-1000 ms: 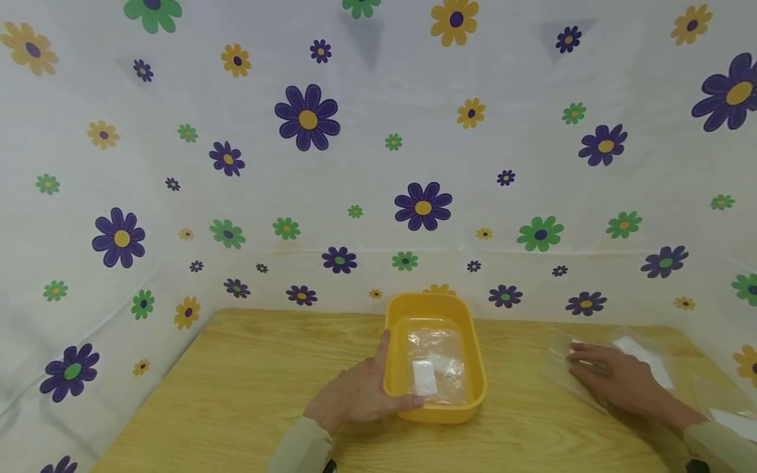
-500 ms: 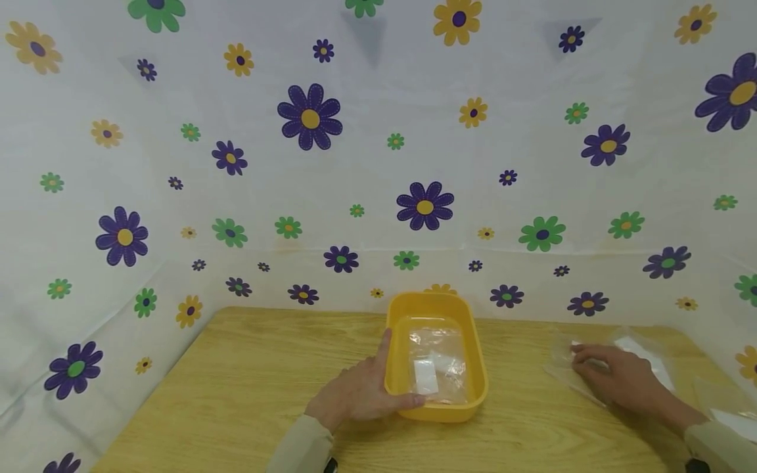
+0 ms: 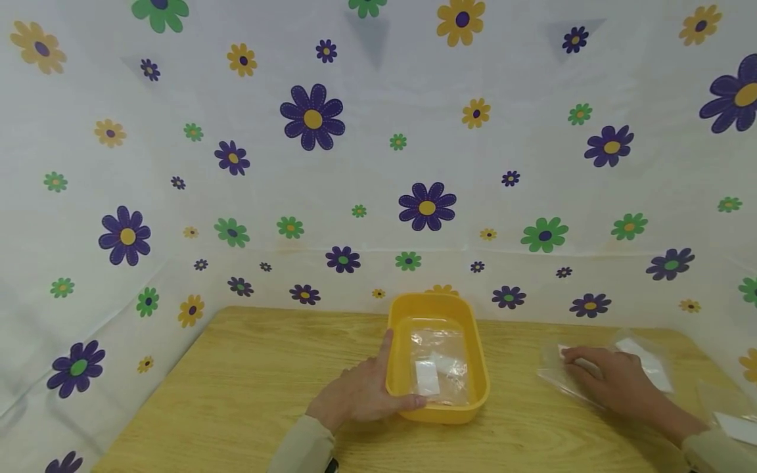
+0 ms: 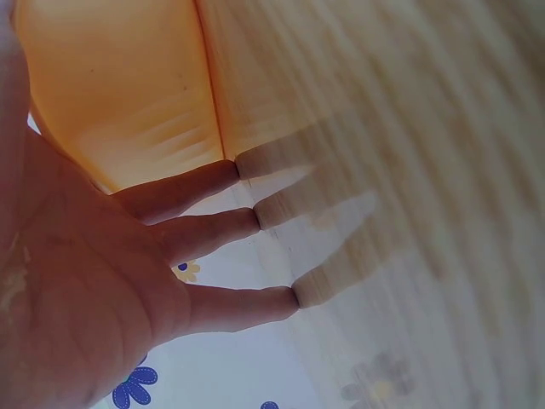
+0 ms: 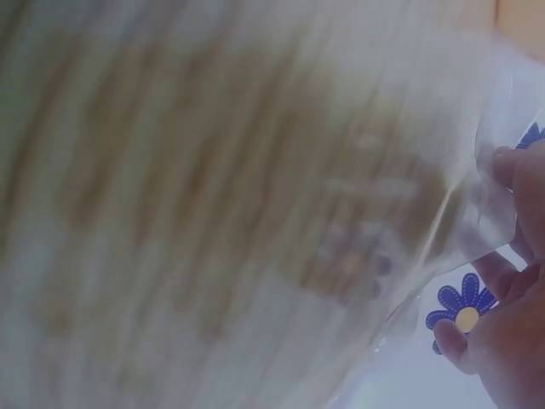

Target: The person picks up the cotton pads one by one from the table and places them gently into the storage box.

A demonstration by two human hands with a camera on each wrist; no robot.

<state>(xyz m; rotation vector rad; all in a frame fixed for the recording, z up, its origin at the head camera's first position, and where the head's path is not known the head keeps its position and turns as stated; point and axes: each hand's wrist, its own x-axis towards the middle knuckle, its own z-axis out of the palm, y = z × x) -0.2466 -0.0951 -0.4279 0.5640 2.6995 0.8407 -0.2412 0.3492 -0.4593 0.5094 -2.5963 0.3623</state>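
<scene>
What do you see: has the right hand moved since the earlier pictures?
Yes: the right hand has moved slightly left, toward the yellow tray, judged against the purple flower behind.

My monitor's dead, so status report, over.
Left grip on yellow tray, near-left corner. Right grip pinching clear bag, right of tray. Nothing visible between bag and tray.

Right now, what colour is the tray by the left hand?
Plain yellow: the tray shows best in the head view.
</scene>
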